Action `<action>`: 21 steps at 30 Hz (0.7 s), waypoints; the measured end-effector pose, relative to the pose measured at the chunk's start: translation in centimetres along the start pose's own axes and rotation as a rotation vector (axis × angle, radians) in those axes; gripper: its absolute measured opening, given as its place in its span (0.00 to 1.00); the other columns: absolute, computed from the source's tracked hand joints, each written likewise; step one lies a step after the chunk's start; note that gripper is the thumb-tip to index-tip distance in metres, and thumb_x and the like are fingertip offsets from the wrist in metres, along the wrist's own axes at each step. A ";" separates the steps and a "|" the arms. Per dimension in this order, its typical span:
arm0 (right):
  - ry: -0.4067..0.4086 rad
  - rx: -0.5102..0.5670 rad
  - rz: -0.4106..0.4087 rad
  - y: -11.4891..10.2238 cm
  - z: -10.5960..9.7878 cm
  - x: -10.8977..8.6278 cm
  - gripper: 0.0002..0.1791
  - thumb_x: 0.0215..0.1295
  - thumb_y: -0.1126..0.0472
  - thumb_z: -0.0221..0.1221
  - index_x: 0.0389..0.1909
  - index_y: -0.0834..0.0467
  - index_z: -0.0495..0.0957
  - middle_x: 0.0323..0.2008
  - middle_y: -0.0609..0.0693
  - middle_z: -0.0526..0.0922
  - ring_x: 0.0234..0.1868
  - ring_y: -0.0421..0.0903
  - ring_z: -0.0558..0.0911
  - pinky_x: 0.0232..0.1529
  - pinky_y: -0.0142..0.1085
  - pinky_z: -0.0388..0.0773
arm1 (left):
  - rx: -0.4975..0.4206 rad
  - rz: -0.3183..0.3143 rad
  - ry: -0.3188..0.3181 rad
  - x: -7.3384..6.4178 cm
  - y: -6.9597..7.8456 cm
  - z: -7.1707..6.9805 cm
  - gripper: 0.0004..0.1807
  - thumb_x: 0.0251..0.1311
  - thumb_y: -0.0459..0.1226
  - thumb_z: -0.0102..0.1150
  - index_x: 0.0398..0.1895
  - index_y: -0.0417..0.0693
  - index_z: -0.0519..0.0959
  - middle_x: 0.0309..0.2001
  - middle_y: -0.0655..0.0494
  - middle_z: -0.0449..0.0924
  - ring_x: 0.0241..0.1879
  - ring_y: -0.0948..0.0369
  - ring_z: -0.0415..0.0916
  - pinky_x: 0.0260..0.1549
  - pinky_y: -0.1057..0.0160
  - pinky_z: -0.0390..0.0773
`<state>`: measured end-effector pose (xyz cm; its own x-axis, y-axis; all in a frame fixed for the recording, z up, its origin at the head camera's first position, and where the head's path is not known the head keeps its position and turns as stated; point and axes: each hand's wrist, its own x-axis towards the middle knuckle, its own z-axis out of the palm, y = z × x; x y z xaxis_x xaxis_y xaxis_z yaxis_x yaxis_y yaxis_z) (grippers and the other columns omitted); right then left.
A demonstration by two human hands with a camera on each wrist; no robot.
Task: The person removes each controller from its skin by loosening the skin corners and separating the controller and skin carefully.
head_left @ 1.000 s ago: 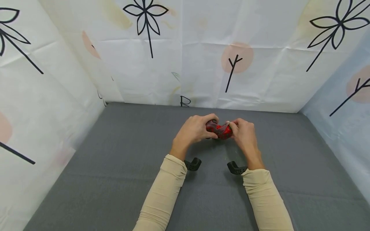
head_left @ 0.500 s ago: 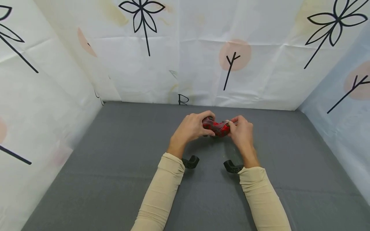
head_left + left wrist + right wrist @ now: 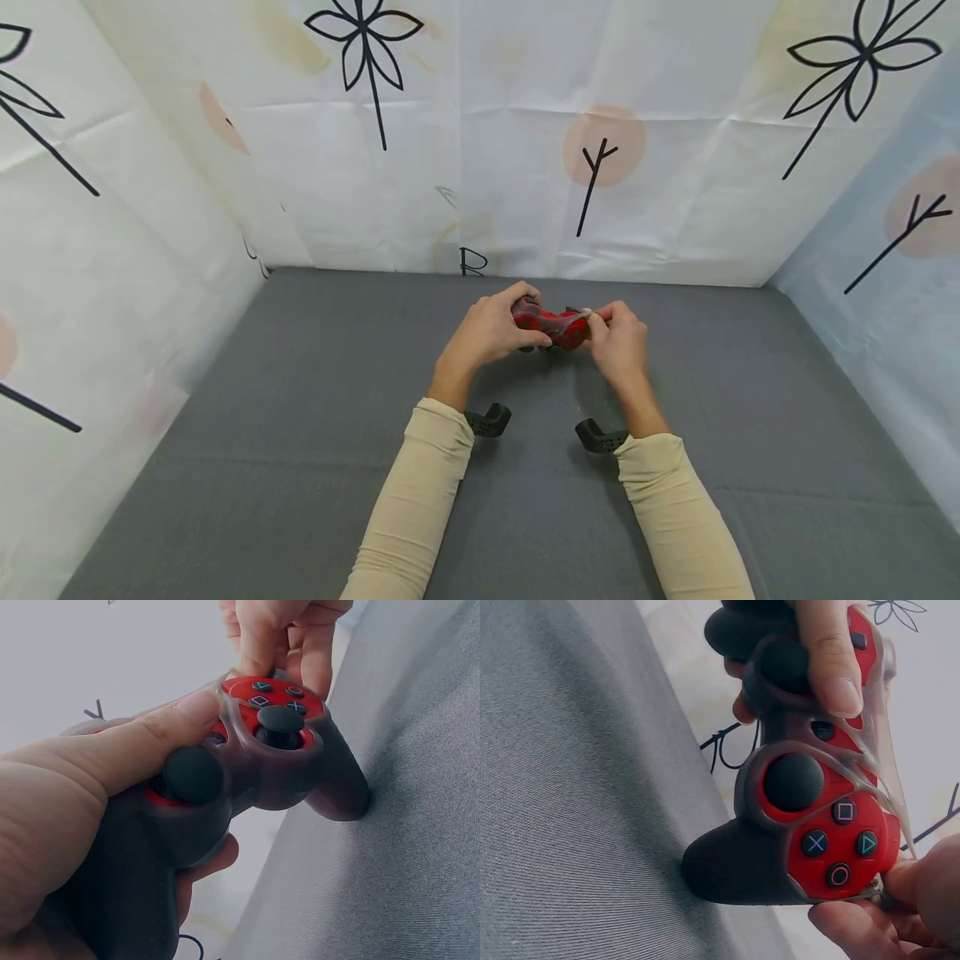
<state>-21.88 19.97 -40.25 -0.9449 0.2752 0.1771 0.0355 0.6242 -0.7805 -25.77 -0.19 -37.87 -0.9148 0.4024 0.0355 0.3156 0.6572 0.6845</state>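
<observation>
A red game controller [image 3: 572,333] is held in the air between both hands. A smoky see-through silicone cover [image 3: 771,776] wraps its grips and runs between the two thumbsticks. My left hand [image 3: 483,332] grips one end, thumb across the front beside a thumbstick [image 3: 193,775] and fingers behind. At the other end, beside the symbol buttons [image 3: 840,841], my right hand [image 3: 621,340] pinches the cover's edge between thumb and fingers. A strip of the cover [image 3: 894,791] is stretched away from the controller's top edge toward that pinch.
Grey cloth [image 3: 315,400] covers the table under the hands. White sheets with flower and twig drawings [image 3: 517,192] stand along the back and both sides. Black wrist-camera mounts [image 3: 489,421] stick out from the beige sleeves [image 3: 412,492].
Both hands and the controller have shifted slightly left and away in the head view. The left hand keeps its grip and the right hand still pinches the cover at the controller's right end.
</observation>
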 end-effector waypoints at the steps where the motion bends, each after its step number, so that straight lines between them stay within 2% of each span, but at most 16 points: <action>1: -0.006 0.010 0.004 0.0 0.0 0.0 0.13 0.79 0.59 0.51 0.48 0.67 0.75 0.45 0.68 0.85 0.39 0.59 0.91 0.36 0.40 0.88 | -0.008 -0.001 -0.001 0.0 -0.1 0.0 0.33 0.53 0.56 0.76 0.61 0.67 0.73 0.43 0.56 0.82 0.32 0.57 0.80 0.29 0.60 0.77; 6: -0.042 0.031 0.026 0.2 0.1 0.2 0.14 0.79 0.58 0.51 0.49 0.66 0.76 0.46 0.67 0.86 0.41 0.57 0.91 0.38 0.37 0.87 | -0.113 -0.036 0.010 0.0 -0.7 -0.2 0.34 0.53 0.55 0.76 0.62 0.65 0.73 0.49 0.55 0.82 0.37 0.56 0.80 0.32 0.59 0.78; 10: -0.073 0.042 0.035 0.3 0.3 0.2 0.14 0.79 0.57 0.50 0.50 0.65 0.76 0.47 0.66 0.86 0.43 0.57 0.91 0.43 0.43 0.87 | -0.172 -0.058 0.009 0.0 -1.5 -0.2 0.34 0.52 0.55 0.77 0.61 0.64 0.73 0.53 0.57 0.81 0.44 0.57 0.79 0.37 0.59 0.78; 14: -0.093 0.059 0.026 0.3 0.4 0.2 0.14 0.79 0.59 0.50 0.51 0.66 0.76 0.48 0.67 0.85 0.44 0.58 0.90 0.46 0.46 0.87 | -0.193 -0.064 -0.001 0.1 -2.0 -0.2 0.32 0.52 0.55 0.77 0.59 0.66 0.73 0.53 0.57 0.80 0.45 0.56 0.79 0.38 0.58 0.78; 19: -0.122 0.068 0.023 0.4 0.5 0.5 0.15 0.80 0.59 0.49 0.52 0.67 0.76 0.49 0.67 0.85 0.45 0.58 0.90 0.46 0.44 0.87 | -0.190 -0.070 -0.002 0.2 -1.9 -0.4 0.32 0.52 0.55 0.76 0.59 0.65 0.73 0.52 0.57 0.80 0.44 0.56 0.79 0.37 0.58 0.77; 21: -0.126 0.067 0.037 0.5 0.5 0.7 0.15 0.80 0.59 0.49 0.52 0.66 0.76 0.49 0.66 0.85 0.44 0.56 0.91 0.44 0.39 0.87 | -0.176 -0.072 -0.004 0.2 -1.8 -0.5 0.32 0.53 0.55 0.76 0.59 0.64 0.73 0.52 0.56 0.81 0.44 0.56 0.79 0.37 0.58 0.77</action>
<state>-22.66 20.12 -40.84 -0.9769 0.2005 0.0743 0.0530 0.5637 -0.8243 -26.66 -1.62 -38.69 -0.9322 0.3613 -0.0207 0.2002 0.5624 0.8023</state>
